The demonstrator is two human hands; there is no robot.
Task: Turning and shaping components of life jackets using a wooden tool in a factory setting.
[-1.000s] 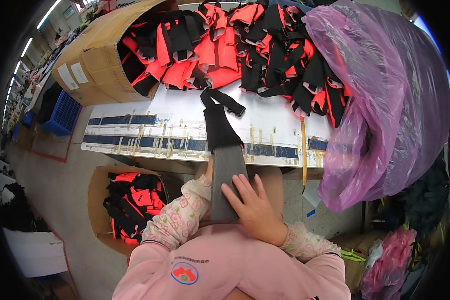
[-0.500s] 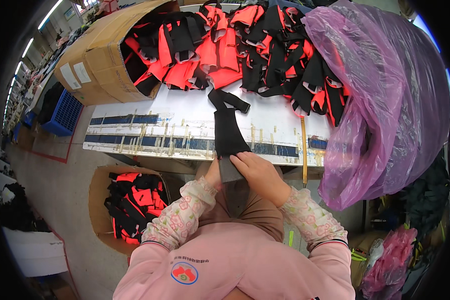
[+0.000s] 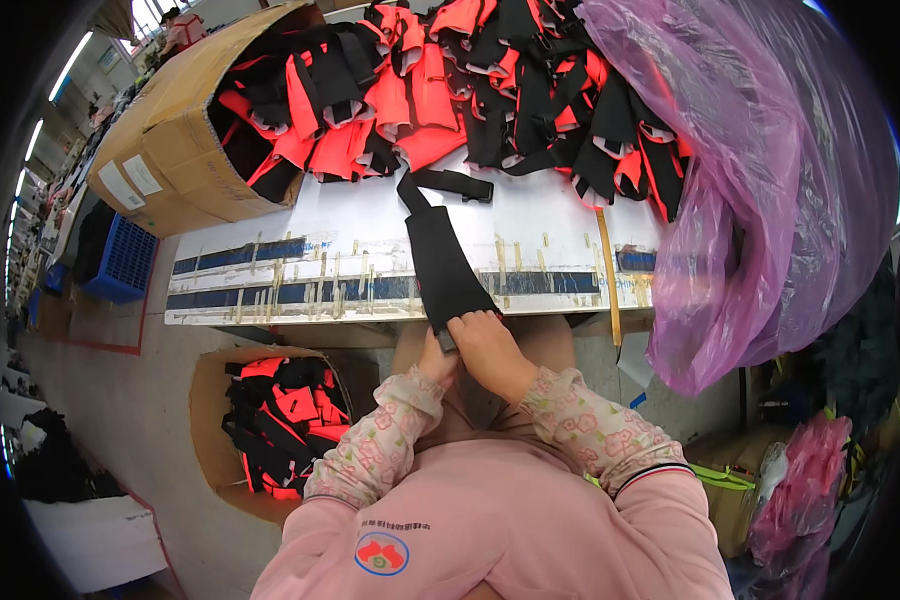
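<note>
A black fabric strap piece [image 3: 448, 262] lies over the front edge of the table, wide at my end and narrowing to a thin strap with a buckle-like tip farther back. My right hand [image 3: 492, 352] is closed on its near end, fingers curled over the top. Close beside it, my left hand [image 3: 436, 362] grips the same end from the left and below; its fingertips are partly hidden under the fabric. A small bit of grey shows between the hands. Behind the strap piece is a large heap of black and bright coral fabric pieces [image 3: 432, 95].
A cardboard box [image 3: 170, 140] lies on its side at the table's left, spilling pieces. Purple plastic sheeting [image 3: 740, 200] covers the right end. A yellow ruler-like strip [image 3: 608, 270] lies near it. Below left, an open carton [image 3: 210, 420] holds similar pieces. A blue crate [image 3: 122, 258] stands beyond.
My hands have drawn closer together at the strap piece's near end. The grey section seen there before is now mostly hidden. The strap's buckle end has shifted slightly, and the whole view has tilted.
</note>
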